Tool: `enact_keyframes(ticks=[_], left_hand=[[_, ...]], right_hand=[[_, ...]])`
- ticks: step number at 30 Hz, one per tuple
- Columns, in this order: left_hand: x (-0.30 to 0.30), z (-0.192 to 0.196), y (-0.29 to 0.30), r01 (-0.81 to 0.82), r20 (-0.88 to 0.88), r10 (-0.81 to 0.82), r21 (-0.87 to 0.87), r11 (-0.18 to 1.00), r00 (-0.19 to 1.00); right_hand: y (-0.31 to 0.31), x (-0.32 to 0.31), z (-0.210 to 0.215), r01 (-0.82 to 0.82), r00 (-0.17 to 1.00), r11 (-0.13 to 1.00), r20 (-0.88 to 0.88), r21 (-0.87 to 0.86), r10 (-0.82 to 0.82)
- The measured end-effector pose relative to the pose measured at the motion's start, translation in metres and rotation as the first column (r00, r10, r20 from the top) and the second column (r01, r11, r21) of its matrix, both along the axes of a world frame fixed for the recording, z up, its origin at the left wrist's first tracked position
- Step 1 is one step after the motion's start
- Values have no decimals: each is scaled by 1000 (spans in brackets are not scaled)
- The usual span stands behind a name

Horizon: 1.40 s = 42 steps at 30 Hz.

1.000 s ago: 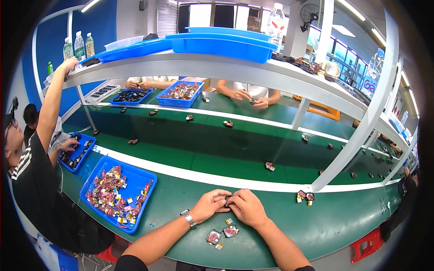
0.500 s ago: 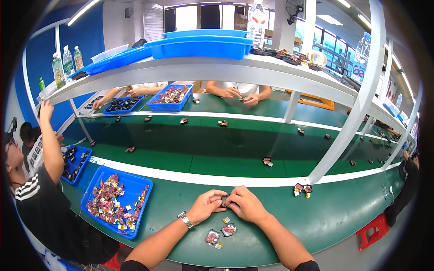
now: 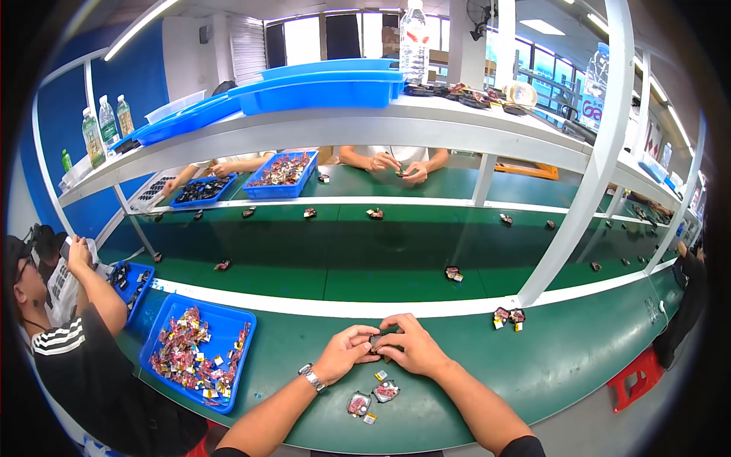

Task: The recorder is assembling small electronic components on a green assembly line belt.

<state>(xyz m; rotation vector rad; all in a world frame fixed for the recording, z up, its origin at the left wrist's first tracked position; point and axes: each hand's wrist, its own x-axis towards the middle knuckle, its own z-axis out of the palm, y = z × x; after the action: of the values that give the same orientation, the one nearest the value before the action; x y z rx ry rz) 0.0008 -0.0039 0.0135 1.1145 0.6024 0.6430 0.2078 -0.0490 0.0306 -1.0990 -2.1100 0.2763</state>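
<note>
Over the near bench, my left hand [image 3: 346, 354], with a metal-band watch [image 3: 311, 375] at its wrist, closes its fingers and thumb on a small dark plastic casing [image 3: 375, 343]. From the other side my right hand [image 3: 415, 349] pinches the same casing, its fingers bent over the top. Most of the piece is hidden by my fingers. Just below my hands lie two small casing assemblies, one [image 3: 359, 404] on the left and another [image 3: 387, 391] on the right, both with reddish parts inside and small yellow-and-white pieces beside them.
A blue tray [image 3: 245, 323] of reddish parts stands at my left, a smaller blue tray [image 3: 138, 298] beyond it. Two assemblies [image 3: 509, 318] lie right, near the white rail [image 3: 396, 308]. Scattered parts dot the green middle strip. A shelf [image 3: 343, 133] spans overhead. A co-worker [image 3: 84, 335] sits left.
My hands stay together on the casing, with the right fingers slightly shifted. At the left, the co-worker's raised arm has come down. The whole view has tilted a little.
</note>
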Motion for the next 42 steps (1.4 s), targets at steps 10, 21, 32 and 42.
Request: enact_keyframes(ticks=[10, 21, 32, 42], left_hand=[[-5, -2, 0, 44, 0, -44, 49, 998, 999], [-3, -5, 1, 6, 11, -6, -10, 1000, 1000], [-6, -9, 3, -7, 51, 8, -22, 1000, 999], [-5, -14, 4, -39, 93, 39, 2, 999, 995]], right_hand=[[-3, -7, -1, 15, 993, 989, -116, -149, -32], [-7, -10, -6, 76, 974, 983, -198, -166, -109], [-9, -26, -18, 184, 934, 977, -289, -107, -207], [-10, -32, -20, 214, 921, 973, -315, -83, -229]])
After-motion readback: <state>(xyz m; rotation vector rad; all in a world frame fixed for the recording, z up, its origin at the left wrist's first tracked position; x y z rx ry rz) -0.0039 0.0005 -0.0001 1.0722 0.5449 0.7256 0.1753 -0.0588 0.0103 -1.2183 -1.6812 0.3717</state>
